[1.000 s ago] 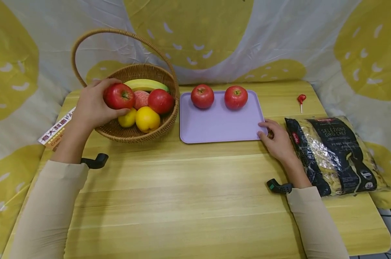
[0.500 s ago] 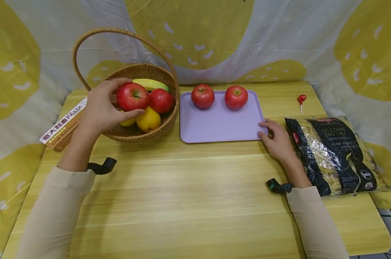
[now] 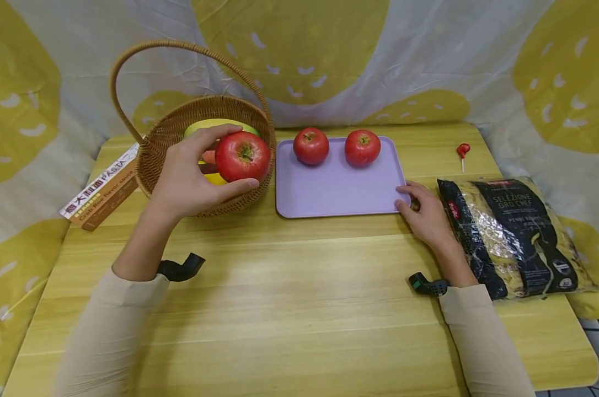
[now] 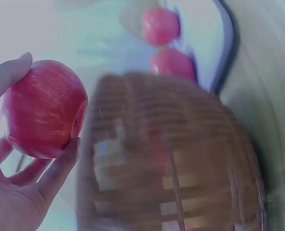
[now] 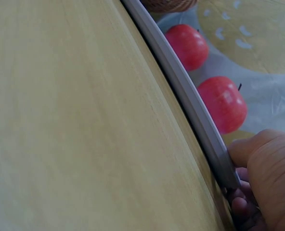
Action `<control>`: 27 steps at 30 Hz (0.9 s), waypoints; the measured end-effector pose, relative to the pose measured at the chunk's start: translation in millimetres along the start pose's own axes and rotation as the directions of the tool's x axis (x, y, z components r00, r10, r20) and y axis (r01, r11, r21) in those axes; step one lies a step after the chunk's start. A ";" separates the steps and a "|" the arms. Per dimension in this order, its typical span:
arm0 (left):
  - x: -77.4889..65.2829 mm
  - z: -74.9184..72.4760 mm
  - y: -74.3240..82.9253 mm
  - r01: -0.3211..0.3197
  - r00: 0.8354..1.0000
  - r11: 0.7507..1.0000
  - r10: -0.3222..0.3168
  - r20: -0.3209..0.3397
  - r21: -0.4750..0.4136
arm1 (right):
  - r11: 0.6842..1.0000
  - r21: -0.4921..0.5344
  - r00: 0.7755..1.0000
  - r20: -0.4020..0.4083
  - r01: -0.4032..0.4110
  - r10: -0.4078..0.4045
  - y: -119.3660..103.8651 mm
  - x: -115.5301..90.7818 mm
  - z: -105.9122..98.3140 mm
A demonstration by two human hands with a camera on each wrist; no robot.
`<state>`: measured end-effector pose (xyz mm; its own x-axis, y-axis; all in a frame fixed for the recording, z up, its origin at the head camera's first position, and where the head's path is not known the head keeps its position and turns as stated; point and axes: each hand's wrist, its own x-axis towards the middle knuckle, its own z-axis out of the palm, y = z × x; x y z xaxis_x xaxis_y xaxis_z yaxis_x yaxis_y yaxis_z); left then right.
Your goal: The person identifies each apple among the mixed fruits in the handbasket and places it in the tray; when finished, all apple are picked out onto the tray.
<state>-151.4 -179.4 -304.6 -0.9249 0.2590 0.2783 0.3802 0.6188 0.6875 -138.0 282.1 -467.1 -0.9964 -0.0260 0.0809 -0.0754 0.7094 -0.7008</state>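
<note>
My left hand (image 3: 192, 176) grips a red apple (image 3: 242, 156), thumb on the near side and fingers on the far side. It holds the apple over the right part of a wicker basket (image 3: 153, 149) with a tall handle. In the left wrist view the held apple (image 4: 46, 109) is beside the blurred basket wall (image 4: 200, 144). A lilac tray (image 3: 339, 190) lies right of the basket, bearing two red apples (image 3: 311, 146) along its far side. My right hand (image 3: 426, 218) pinches the tray's right edge; the right wrist view shows the thumb against the rim (image 5: 195, 106) and fingertips below.
A banana (image 3: 200, 125) and other fruit, partly hidden by the left hand, lie in the basket. A pasta box (image 3: 103, 190) lies left of it. A bag of penne (image 3: 518, 237) and a red lollipop (image 3: 463, 150) lie at the right of the wooden table (image 3: 299, 309).
My left hand has carried the apple rightward across the basket, from its left side to its right rim. The pasta box shows more fully. My right hand stays on the tray.
</note>
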 end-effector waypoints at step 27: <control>11.8 111.5 19.5 0.035 0.988 0.962 0.008 0.157 -0.269 | 1.000 -0.003 1.000 -0.001 0.014 -0.014 -2.2 -0.8 -1.0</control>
<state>-154.2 -81.6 -362.7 -0.9096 0.3768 0.1750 0.3317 0.4051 0.8520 -137.0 281.2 -464.9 -0.9952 -0.0353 0.0909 -0.0890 0.7107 -0.6978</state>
